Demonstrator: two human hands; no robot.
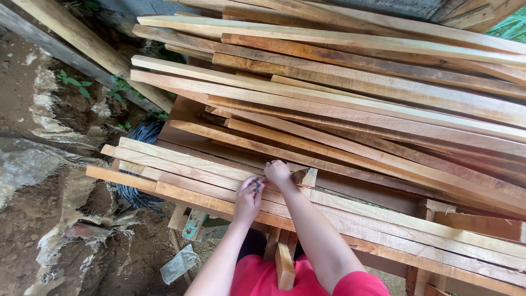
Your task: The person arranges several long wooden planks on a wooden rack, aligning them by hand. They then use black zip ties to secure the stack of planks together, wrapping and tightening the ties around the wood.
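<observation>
Against the near edge of the plank stack [339, 126], both hands work at one spot. Left hand [247, 200] rests on a pale plank [181, 164] in the lowest layer, fingers curled and pinching a small dark object [256, 185]; what that object is cannot be told at this size. Right hand [278, 171] sits just beyond the left hand, fingers bent down and pressed together on the same plank, touching the dark object or very near it. A short wood block [305, 176] lies just beside the right hand.

Handling judgement: the dark object looks small and light, so a fingertip pinch suits it. The plank under the hands appears long, stiff and rough-sawn; splinters are likely, and it should be gripped across its width near the free end by the hands.

Below the stack, a wooden support [284, 263] shows. Left of the stack lie bare soil [33, 98], a black bundle [141, 137] and a plastic scrap [178, 264].
</observation>
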